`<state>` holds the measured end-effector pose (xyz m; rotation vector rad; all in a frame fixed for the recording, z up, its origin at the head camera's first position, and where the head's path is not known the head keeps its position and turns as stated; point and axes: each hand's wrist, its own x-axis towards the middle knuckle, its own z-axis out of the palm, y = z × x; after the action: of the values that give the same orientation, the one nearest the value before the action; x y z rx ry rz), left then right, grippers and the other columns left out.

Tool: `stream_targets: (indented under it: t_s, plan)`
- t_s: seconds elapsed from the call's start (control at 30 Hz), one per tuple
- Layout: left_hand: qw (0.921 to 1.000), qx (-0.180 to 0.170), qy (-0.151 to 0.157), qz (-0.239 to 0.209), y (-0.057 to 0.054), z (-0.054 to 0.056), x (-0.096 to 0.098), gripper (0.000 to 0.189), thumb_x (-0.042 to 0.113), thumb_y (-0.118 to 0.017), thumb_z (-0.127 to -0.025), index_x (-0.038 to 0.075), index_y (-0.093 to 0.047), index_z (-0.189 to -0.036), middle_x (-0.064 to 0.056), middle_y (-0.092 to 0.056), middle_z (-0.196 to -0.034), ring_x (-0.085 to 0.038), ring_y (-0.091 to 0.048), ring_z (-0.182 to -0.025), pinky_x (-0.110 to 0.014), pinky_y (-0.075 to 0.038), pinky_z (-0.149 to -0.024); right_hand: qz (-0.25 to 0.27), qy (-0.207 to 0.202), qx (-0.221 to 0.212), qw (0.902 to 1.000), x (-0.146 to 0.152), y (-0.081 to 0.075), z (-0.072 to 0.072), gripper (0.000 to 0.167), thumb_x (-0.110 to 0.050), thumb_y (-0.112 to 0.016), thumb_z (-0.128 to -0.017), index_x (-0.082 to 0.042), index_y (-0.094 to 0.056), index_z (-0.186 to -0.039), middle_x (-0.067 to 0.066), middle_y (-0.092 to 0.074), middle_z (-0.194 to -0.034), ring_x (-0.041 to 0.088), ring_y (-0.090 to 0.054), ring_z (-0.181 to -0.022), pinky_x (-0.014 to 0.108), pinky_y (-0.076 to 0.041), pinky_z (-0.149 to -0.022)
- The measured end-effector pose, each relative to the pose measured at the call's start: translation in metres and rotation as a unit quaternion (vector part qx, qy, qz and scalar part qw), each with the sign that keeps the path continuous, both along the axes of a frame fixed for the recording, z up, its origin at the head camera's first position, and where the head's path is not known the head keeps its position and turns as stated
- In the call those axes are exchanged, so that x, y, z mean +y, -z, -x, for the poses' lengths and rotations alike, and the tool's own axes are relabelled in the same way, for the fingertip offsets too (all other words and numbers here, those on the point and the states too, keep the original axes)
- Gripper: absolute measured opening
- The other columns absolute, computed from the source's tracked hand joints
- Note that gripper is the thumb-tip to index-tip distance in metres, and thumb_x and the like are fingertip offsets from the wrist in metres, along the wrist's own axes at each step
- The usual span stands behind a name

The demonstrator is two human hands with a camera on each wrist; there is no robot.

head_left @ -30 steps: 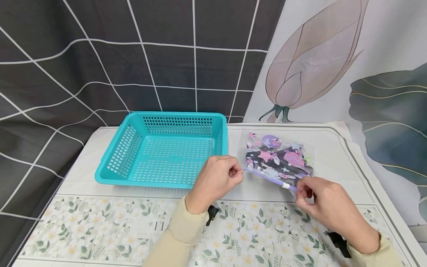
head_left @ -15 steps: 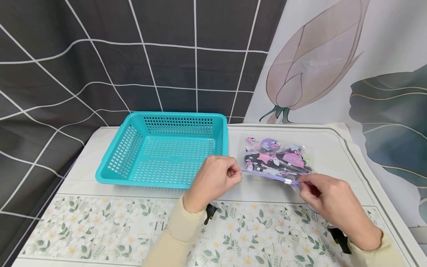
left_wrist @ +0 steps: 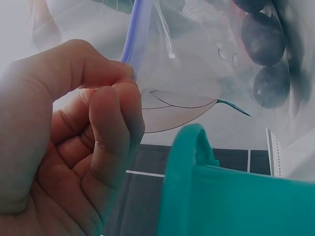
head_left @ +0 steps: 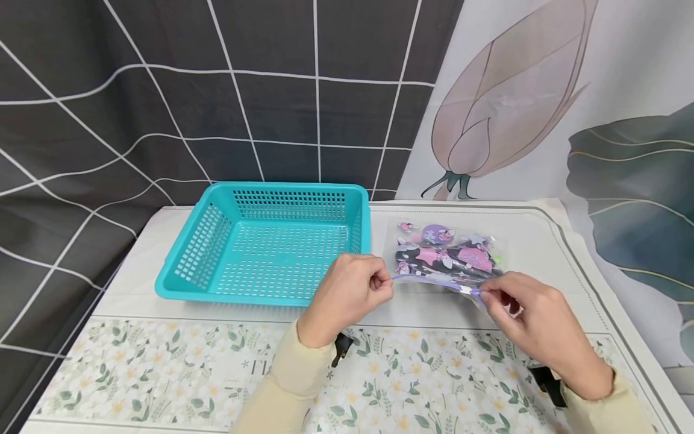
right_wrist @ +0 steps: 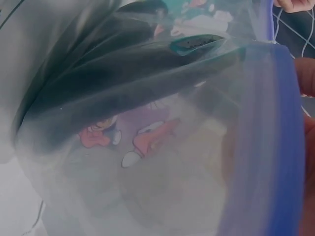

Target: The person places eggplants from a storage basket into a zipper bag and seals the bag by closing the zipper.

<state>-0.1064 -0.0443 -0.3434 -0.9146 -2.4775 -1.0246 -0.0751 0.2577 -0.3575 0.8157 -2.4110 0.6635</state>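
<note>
A clear slider bag point(head_left: 472, 256) with pink and purple cartoon prints is on the right of the table. Dark rounded things point(left_wrist: 263, 39) show through its plastic in the left wrist view. Along its near edge runs a purple zip strip point(head_left: 428, 279) with a white slider point(head_left: 465, 290) toward the right. My left hand point(head_left: 347, 295) pinches the strip's left end between thumb and fingers. At the other end, right beside the slider, my right hand point(head_left: 534, 313) grips the strip. The right wrist view shows the bag close up, with most of that hand hidden behind it.
A turquoise perforated basket point(head_left: 265, 300) stands just left of the bag, its right front corner close behind my left hand. A white floral cloth point(head_left: 162, 367) covers the table. Dark grid-patterned fabric point(head_left: 276, 108) hangs behind.
My right hand has risen slightly with its end of the zip strip, so the strip slants less. The bag's printed side has tilted a little. My left hand is nearly still.
</note>
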Motion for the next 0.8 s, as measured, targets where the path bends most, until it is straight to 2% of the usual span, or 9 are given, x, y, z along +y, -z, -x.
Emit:
stream_targets:
  t_s: [0.13, 0.33, 0.47, 0.63, 0.8]
  plan:
    - [1.0000, 0.001, -0.003, 0.001, 0.0003, 0.0002, -0.0006, 0.022, -0.004, -0.064, -0.070, 0.015, -0.058, -0.061, 0.008, -0.044, -0.058, -0.005, -0.039, -0.055, -0.018, -0.035, -0.055, 0.010, -0.010, -0.015, 0.9998, -0.0001, 0.0012, 0.0006, 0.006, -0.009, -0.073, -0.087, -0.015, -0.071, -0.087, -0.012, -0.057, -0.076, -0.002, -0.046, -0.061, 0.012, -0.039, -0.052]
    - [1.0000, 0.003, 0.004, -0.004, -0.0007, 0.0001, -0.0009, 0.022, -0.004, -0.064, -0.070, 0.016, -0.058, -0.061, 0.009, -0.044, -0.058, -0.005, -0.040, -0.055, -0.017, -0.035, -0.055, 0.016, -0.005, -0.020, 0.9997, -0.0005, 0.0016, 0.0008, 0.016, -0.003, -0.076, -0.079, -0.018, -0.071, -0.082, -0.015, -0.055, -0.073, -0.002, -0.043, -0.058, 0.012, -0.034, -0.051]
    - [1.0000, 0.001, 0.008, -0.005, -0.0009, 0.0003, -0.0010, 0.022, -0.003, -0.065, -0.070, 0.016, -0.059, -0.062, 0.009, -0.046, -0.058, -0.004, -0.041, -0.055, -0.017, -0.036, -0.055, 0.011, 0.004, 0.003, 0.9999, -0.0010, 0.0021, 0.0028, 0.009, -0.015, -0.067, -0.084, -0.018, -0.070, -0.077, -0.015, -0.056, -0.070, -0.001, -0.045, -0.058, 0.011, -0.037, -0.052]
    - [1.0000, -0.001, 0.008, -0.005, -0.0008, 0.0003, -0.0013, 0.021, -0.003, -0.065, -0.071, 0.016, -0.060, -0.063, 0.009, -0.046, -0.058, -0.004, -0.041, -0.055, -0.018, -0.036, -0.055, -0.004, 0.015, 0.045, 0.9989, -0.0019, 0.0019, 0.0047, 0.038, -0.037, -0.049, -0.097, -0.015, -0.072, -0.077, -0.008, -0.065, -0.071, 0.004, -0.050, -0.059, 0.013, -0.041, -0.053]
    - [0.9999, 0.000, 0.008, -0.008, -0.0005, 0.0002, -0.0008, 0.020, -0.003, -0.065, -0.070, 0.015, -0.060, -0.062, 0.008, -0.046, -0.058, -0.004, -0.041, -0.055, -0.017, -0.036, -0.055, -0.014, 0.005, 0.040, 0.9991, -0.0018, -0.0004, 0.0025, 0.046, -0.044, -0.046, -0.102, -0.013, -0.076, -0.085, -0.004, -0.069, -0.079, 0.008, -0.056, -0.064, 0.015, -0.045, -0.056]
